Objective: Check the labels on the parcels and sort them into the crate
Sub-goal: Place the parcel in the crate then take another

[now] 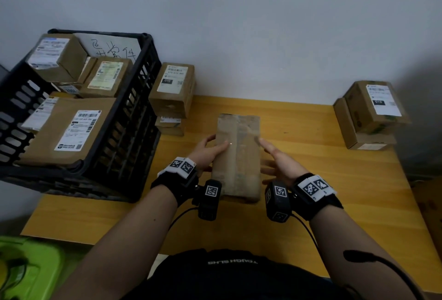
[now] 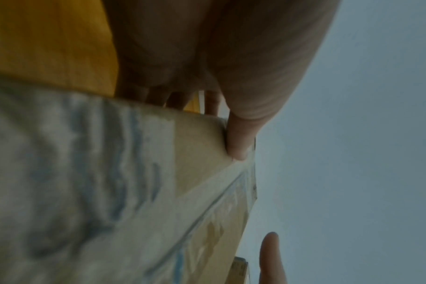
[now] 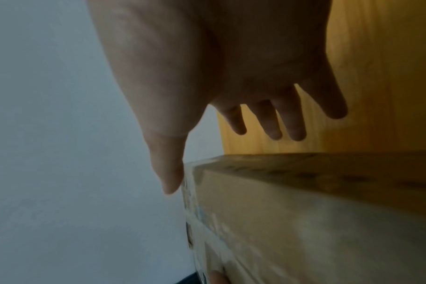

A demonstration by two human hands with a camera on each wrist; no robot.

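Left hand (image 1: 207, 153) grips the long taped parcel (image 1: 238, 156) above the surface (image 1: 311, 180), thumb on top; right hand (image 1: 278, 163) spread, seemingly just clear of it.

A crate (image 1: 134, 118) sits on the left part of the counter (image 1: 311, 180), against the wall (image 1: 263, 24). Several labelled parcels (image 1: 69, 132) lie in it, with a handwritten sheet (image 1: 112, 48) standing at its far side. Just right of the crate, a stack of two parcels (image 1: 172, 94) stands by the wall. At the far right of the counter, another parcel (image 1: 375, 106) rests on a flatter box (image 1: 354, 132). Between these stacks, nearer the person, a long parcel (image 1: 239, 153) is held between the left hand (image 1: 205, 153) on its left side and the right hand (image 1: 279, 161) just beside its right side. A bin (image 1: 26, 266) stands left of the person, below the counter's near edge.
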